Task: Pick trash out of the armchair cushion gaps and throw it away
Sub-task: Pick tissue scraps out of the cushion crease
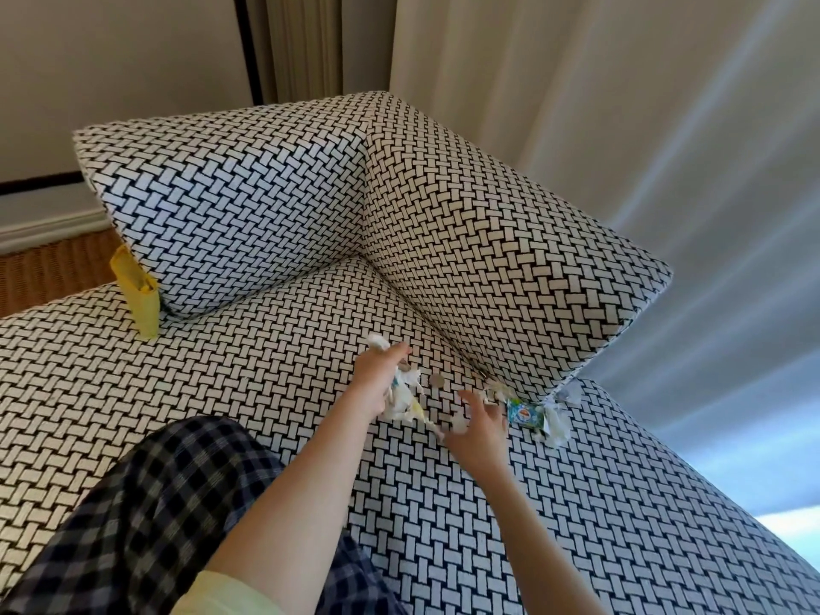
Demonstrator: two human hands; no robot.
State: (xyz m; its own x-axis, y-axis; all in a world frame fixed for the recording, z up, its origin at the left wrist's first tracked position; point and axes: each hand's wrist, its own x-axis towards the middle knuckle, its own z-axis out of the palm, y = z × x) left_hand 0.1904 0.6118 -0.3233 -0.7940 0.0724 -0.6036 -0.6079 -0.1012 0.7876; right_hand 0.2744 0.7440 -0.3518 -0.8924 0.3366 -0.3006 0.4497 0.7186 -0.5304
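My left hand point(377, 379) grips a bunch of crumpled white paper scraps point(406, 399) above the woven black-and-white seat cushion point(266, 348). My right hand point(477, 426) hovers just to its right with fingers spread, holding nothing. Right of that hand a blue printed wrapper point(526, 412) lies on the seat. More white paper scraps point(557, 426) lie at the foot of the right back cushion point(488, 250), where it meets the seat. A small round coin-like thing point(437, 381) lies between my hands.
A yellow wrapper or carton point(137, 295) stands wedged at the left end of the left back cushion point(230, 206). My leg in checked trousers point(146, 503) rests on the seat at lower left. Pale curtains point(665, 104) hang behind the chair on the right.
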